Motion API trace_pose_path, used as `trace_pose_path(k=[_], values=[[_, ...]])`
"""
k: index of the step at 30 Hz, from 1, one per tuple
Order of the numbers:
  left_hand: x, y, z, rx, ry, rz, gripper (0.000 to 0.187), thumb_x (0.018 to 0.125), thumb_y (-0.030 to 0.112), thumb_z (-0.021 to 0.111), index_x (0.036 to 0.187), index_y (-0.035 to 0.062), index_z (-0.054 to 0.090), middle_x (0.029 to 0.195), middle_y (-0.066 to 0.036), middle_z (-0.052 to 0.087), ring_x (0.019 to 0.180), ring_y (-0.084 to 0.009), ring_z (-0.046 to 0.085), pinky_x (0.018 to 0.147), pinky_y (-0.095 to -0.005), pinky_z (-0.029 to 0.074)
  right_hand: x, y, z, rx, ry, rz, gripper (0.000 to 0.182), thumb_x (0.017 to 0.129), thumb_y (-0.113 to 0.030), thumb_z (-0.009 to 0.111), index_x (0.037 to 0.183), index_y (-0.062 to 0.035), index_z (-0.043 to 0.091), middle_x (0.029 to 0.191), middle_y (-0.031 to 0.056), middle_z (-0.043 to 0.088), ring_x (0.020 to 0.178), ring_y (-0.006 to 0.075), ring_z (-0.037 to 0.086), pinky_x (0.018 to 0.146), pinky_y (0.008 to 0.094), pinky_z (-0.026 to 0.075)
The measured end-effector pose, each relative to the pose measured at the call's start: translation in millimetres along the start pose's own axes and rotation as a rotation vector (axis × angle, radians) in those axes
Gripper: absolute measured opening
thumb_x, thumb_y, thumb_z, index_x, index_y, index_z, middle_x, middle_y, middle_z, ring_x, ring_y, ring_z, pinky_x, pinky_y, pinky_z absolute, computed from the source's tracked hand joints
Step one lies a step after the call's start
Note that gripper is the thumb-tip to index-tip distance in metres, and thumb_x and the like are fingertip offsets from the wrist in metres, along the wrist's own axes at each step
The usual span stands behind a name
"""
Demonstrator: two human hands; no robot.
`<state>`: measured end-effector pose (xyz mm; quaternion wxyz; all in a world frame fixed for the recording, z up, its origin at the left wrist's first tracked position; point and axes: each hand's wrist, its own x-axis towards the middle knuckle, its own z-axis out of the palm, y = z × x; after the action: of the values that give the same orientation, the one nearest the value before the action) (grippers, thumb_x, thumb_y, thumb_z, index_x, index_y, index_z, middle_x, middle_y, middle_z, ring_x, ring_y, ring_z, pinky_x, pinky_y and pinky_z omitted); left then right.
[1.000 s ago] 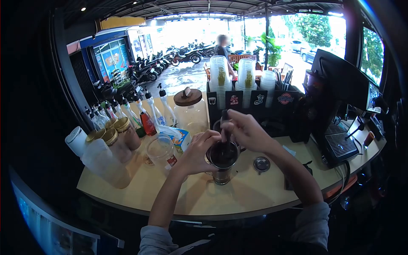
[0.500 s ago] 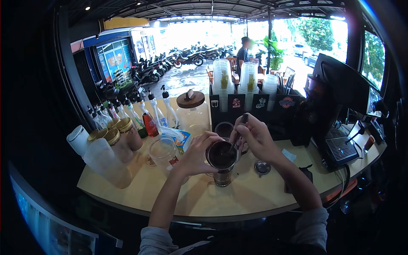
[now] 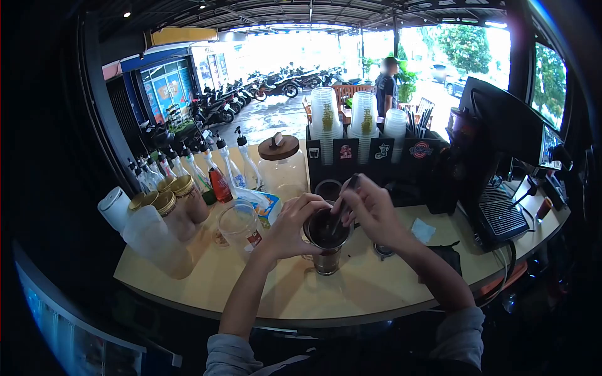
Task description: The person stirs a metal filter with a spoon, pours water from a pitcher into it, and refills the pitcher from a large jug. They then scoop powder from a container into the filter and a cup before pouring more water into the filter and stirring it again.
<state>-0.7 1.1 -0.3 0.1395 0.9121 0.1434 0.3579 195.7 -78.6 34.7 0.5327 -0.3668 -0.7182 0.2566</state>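
Metal filter cup (image 3: 327, 229) holds dark grounds, mid-stir.
My left hand (image 3: 293, 227) grips it; right hand (image 3: 370, 210) pinches a spoon (image 3: 344, 199) inside; glass (image 3: 327, 260) below nearly empty.

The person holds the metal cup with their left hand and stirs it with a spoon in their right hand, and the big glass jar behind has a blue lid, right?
Nearly. The head view shows the glass jar has a brown wooden lid, not blue. The left hand does hold the metal cup, and the right hand holds the spoon.
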Motion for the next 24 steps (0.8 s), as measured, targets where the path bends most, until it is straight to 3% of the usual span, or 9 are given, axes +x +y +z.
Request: trace_pose_path(k=[3,6,11,13,16,24], values=[[-1,0,1,-0.041,0.008,-0.019,0.081,0.045,0.02,0.086,0.119,0.0108,0.053,0.116,-0.008,0.051,0.112,-0.0289,0.052,0.096,-0.0407,0.04,2,-2,1,0.126,0.154,-0.031,0.015,0.099,-0.013,0.045,0.096,0.0019,0.049,0.079,0.008,0.066,0.064,0.0074,0.062,0.055,0.0218,0.052],[-2,1,0,0.056,0.023,0.029,0.081,0.046,0.021,0.086,0.119,0.0113,0.054,0.116,-0.008,0.052,0.11,-0.0296,0.052,0.094,-0.0406,0.04,-3,0,6,0.058,0.056,0.007,0.015,0.099,-0.013,0.045,0.097,0.0016,0.05,0.079,0.0082,0.066,0.064,0.0075,0.063,0.056,0.0217,0.052],[-1,1,0,0.093,0.001,0.006,0.08,0.048,0.026,0.086,0.119,0.0117,0.053,0.118,-0.008,0.052,0.113,-0.0297,0.051,0.098,-0.0435,0.036,7,4,3,0.163,0.113,0.029,0.014,0.098,-0.012,0.046,0.097,0.0018,0.048,0.075,0.0077,0.065,0.062,0.0092,0.063,0.053,0.0235,0.052],[-1,3,1,0.135,-0.011,0.027,0.079,0.049,0.027,0.086,0.119,0.0118,0.053,0.118,-0.007,0.051,0.113,-0.0299,0.051,0.1,-0.0441,0.035,10,3,2,0.002,0.012,0.057,0.014,0.098,-0.011,0.046,0.095,0.0019,0.047,0.072,0.0077,0.064,0.059,0.0102,0.063,0.052,0.0243,0.052],[-1,6,1,0.183,-0.016,0.049,0.078,0.05,0.028,0.085,0.119,0.012,0.052,0.118,-0.007,0.051,0.114,-0.0304,0.05,0.102,-0.0452,0.034,16,-8,-2,-0.028,0.069,0.078,0.013,0.097,-0.01,0.046,0.094,0.0022,0.046,0.071,0.0081,0.064,0.057,0.0107,0.062,0.051,0.0246,0.051],[-3,5,-2,0.161,-0.007,0.037,0.078,0.049,0.028,0.085,0.118,0.0121,0.052,0.118,-0.008,0.05,0.114,-0.0319,0.049,0.101,-0.046,0.035,8,-6,3,-0.071,0.036,0.001,0.01,0.097,-0.008,0.045,0.094,0.0013,0.046,0.071,0.0079,0.063,0.058,0.0099,0.061,0.052,0.0241,0.05]])
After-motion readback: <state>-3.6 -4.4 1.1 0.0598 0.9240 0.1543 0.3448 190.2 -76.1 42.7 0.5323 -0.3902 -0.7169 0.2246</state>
